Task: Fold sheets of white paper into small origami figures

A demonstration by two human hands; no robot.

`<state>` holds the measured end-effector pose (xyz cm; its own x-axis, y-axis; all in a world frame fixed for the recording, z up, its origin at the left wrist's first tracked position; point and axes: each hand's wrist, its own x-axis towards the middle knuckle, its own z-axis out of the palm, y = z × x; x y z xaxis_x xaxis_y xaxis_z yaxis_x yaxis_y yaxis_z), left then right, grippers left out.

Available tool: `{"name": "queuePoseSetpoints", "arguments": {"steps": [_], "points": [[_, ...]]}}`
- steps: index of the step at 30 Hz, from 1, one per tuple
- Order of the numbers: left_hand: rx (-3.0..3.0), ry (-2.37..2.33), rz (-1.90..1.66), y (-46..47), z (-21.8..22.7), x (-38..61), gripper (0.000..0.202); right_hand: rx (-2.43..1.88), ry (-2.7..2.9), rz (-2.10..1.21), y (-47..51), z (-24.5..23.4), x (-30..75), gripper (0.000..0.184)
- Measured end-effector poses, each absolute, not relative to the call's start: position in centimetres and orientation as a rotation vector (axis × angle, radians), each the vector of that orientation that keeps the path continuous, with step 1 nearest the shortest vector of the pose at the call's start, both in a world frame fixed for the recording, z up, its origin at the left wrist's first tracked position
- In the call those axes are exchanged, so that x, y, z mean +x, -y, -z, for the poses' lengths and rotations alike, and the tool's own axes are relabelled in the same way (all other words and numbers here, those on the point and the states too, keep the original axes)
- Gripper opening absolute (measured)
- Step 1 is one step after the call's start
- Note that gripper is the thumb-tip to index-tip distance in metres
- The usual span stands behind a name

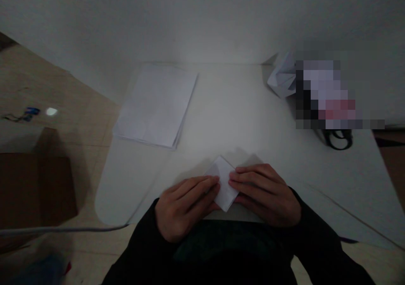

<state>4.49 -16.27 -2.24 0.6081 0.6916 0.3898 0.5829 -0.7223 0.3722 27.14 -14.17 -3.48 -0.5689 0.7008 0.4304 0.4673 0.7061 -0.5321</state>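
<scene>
A small folded piece of white paper [225, 188], diamond-shaped, is between my hands close to the table's near edge. My left hand [188, 204] grips its left side, with the fingertips lying on top and the thumb at the lower edge. On the right side, my right hand [267, 194] pinches the paper the same way, fingers together on its upper face. Both hands cover the side corners of the paper; its top and bottom corners show.
A stack of white paper sheets [156, 105] lies at the table's left. Folded white paper [283, 77] stands at the back right, beside a pixelated object with a black loop [339, 140]. The white table [234, 107] meets a wall behind. A brown box [38, 188] is on the floor at left.
</scene>
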Motion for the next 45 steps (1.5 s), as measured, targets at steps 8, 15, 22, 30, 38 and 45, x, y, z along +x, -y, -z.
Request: {"name": "queuePoseSetpoints", "arguments": {"steps": [8,15,22,30,38,45], "points": [[2.498,-1.165,-0.827,16.7,2.2,4.5,0.027,-0.957,2.189,-0.493,14.2,2.9,26.8,0.013],[2.332,-1.337,-0.821,15.6,1.6,5.0,0.008,-1.089,2.013,-0.518,14.3,2.9,26.0,0.006],[2.171,-1.478,-0.854,15.2,1.7,5.7,0.001,-1.387,1.954,-0.405,14.2,2.8,25.0,0.012],[2.117,-1.602,-0.88,15.2,1.8,6.2,0.007,-1.492,1.941,-0.397,14.3,3.0,24.3,0.014],[2.35,-1.526,-0.859,15.7,2.4,6.1,0.032,-1.564,1.924,-0.357,14.3,3.0,23.8,0.018],[2.331,-1.454,-0.811,15.4,2.5,6.1,0.029,-1.593,1.937,-0.321,14.2,3.0,23.7,0.019]]}}
